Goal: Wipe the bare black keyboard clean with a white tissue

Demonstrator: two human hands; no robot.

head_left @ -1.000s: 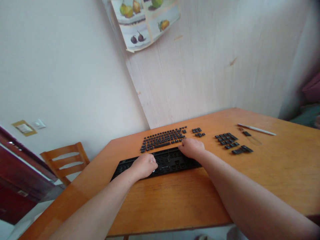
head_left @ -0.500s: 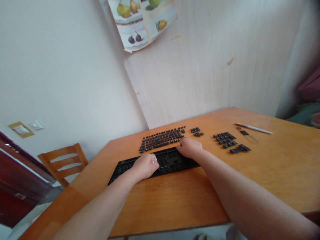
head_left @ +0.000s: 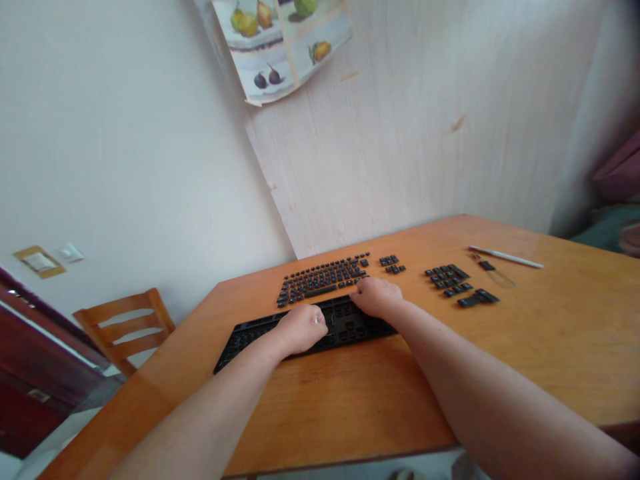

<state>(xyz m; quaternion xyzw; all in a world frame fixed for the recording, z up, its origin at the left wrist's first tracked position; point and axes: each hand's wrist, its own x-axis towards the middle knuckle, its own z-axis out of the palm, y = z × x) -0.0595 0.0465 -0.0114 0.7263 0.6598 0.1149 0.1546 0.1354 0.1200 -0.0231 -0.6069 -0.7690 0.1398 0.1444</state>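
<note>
A black keyboard base [head_left: 347, 327] without keycaps on its right part lies on the wooden table. Over its middle is my left hand [head_left: 303, 328], fingers closed around something small and whitish that I cannot make out. My right hand [head_left: 376, 297] is closed at the far edge of the base, right of the middle; what its fingertips hold, if anything, is hidden. Thin metal wires show on the base between the hands. Loose black keycaps [head_left: 320, 280] stand in rows behind the base, with a long key [head_left: 321, 291] among them.
Small keycap groups [head_left: 389, 261] sit behind my right hand, and more keycaps [head_left: 447, 275] lie to the right. Farther right are a keycap puller [head_left: 486, 265] and a white pen [head_left: 510, 257]. A wooden chair [head_left: 127, 327] stands beyond the table's left edge.
My left hand has moved slightly right along the base, covering more of the wire near its middle. My right hand keeps its place on the base. The view has shifted slightly.
</note>
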